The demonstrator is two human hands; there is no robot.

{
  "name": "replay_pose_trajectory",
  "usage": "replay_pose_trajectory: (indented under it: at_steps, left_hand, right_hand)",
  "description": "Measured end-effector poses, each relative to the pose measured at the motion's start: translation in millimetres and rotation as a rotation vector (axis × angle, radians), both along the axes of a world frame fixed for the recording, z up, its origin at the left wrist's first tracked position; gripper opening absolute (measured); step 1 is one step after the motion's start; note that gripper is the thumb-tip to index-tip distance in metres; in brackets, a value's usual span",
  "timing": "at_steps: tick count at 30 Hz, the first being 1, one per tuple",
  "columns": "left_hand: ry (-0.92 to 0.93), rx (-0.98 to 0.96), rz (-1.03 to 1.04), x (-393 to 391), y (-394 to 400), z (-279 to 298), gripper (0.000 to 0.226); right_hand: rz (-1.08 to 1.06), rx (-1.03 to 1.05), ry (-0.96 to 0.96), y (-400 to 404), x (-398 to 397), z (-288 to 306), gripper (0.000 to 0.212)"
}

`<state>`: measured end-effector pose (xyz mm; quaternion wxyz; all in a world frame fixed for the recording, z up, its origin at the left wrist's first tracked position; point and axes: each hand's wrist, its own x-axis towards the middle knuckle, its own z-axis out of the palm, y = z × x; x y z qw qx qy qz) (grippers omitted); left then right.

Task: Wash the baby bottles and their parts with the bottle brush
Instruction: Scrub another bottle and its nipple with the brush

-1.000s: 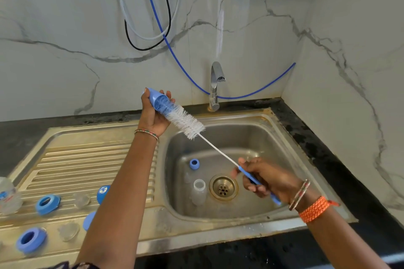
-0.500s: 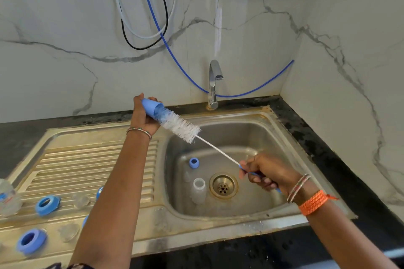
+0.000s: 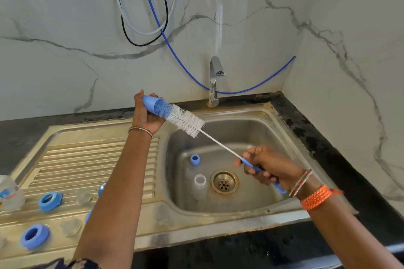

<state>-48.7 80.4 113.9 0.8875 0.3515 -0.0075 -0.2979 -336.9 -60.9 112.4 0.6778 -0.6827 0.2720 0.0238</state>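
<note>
My left hand (image 3: 145, 116) grips a blue bottle cap (image 3: 153, 105) above the sink's left rim. The white bristle head of the bottle brush (image 3: 185, 121) pokes its tip into that cap. My right hand (image 3: 271, 167) holds the brush's blue handle over the basin. In the sink basin (image 3: 251, 133) lie a clear baby bottle (image 3: 199, 185) and a small blue ring (image 3: 195, 159). On the drainboard (image 3: 91, 159) sit blue collars (image 3: 49, 201) (image 3: 35, 236), clear teats (image 3: 83, 196) (image 3: 71, 227) and a clear bottle (image 3: 9, 194) at the left edge.
A metal tap (image 3: 215, 81) stands behind the basin against the marble wall. Blue, black and white hoses (image 3: 153, 28) hang above it. A brass drain (image 3: 224, 182) sits in the basin floor. Black countertop (image 3: 341, 159) runs along the right and front.
The brush head has slid slightly out of the cap and back in with a scrubbing stroke; both hands stay nearly in place while the view shifts a little.
</note>
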Motion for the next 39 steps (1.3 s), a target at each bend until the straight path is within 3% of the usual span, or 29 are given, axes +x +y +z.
replay_pose_trajectory:
  at_steps: [3,4,6,8,9,11,12,13,15,16,18,21,24,26,28,30,32,34,37,39]
  left_hand:
    - [0.017,0.103,0.023,0,-2,-3,0.032]
    - [0.041,0.114,0.035,1,-2,-5,0.031]
    - [0.068,0.156,0.037,2,-4,-9,0.030]
    - [0.067,0.167,0.058,1,-5,-11,0.036]
    - [0.057,0.159,0.073,1,-5,-13,0.040]
    - [0.028,0.134,0.056,1,-4,-16,0.037]
    - [0.016,0.119,0.027,1,-3,-18,0.032]
    - [0.008,0.108,0.014,2,-2,-20,0.033]
    - [0.019,0.116,0.015,2,-3,-17,0.035]
    - [0.027,0.123,0.022,5,-4,-17,0.033]
    - [0.032,0.216,0.006,8,-7,-16,0.046]
    - [0.032,0.430,-0.146,0,-13,-18,0.061]
    - [0.098,0.498,-0.148,-4,-9,-33,0.046]
    - [0.118,0.472,-0.096,-2,-8,-43,0.041]
    - [0.122,0.343,-0.047,-5,-9,-43,0.038]
    - [0.120,0.235,-0.062,-12,-12,-37,0.047]
    - [0.073,0.209,-0.051,-15,-15,-31,0.049]
    - [0.054,0.213,-0.072,-13,-17,-31,0.057]
    - [0.066,0.303,-0.094,-12,-17,-37,0.065]
    - [0.087,0.345,-0.111,-15,-13,-41,0.058]
  right_hand:
    - [-0.158,-1.194,-0.102,7,5,-11,0.021]
    - [-0.230,-1.473,-0.163,5,5,-16,0.019]
    - [-0.304,-1.688,-0.277,1,5,-23,0.028]
    - [-0.298,-1.451,-0.209,4,7,-14,0.023]
    - [-0.226,-1.126,-0.117,5,8,-3,0.015]
    - [0.020,-0.334,0.113,4,7,12,0.025]
    - [0.080,-0.069,0.143,0,5,13,0.030]
    - [0.102,0.045,0.126,-4,4,12,0.032]
    - [0.075,0.018,0.069,-4,4,8,0.029]
    - [0.029,-0.121,0.037,-3,5,4,0.023]
    - [-0.081,-0.625,0.006,0,8,-4,0.011]
    - [-0.214,-1.343,-0.079,1,11,-10,0.012]
    - [-0.245,-1.575,-0.239,0,12,-15,0.028]
    - [-0.260,-1.377,-0.192,0,11,-10,0.022]
    - [-0.159,-0.857,-0.031,-5,13,-5,0.016]
    - [-0.018,-0.352,0.142,-8,10,-4,0.029]
    - [0.031,-0.132,0.202,-9,4,-8,0.034]
    - [0.017,-0.128,0.218,-10,-1,-13,0.031]
    - [-0.096,-0.415,0.190,-14,-8,-19,0.024]
    - [-0.238,-0.623,0.132,-21,-19,-25,0.027]
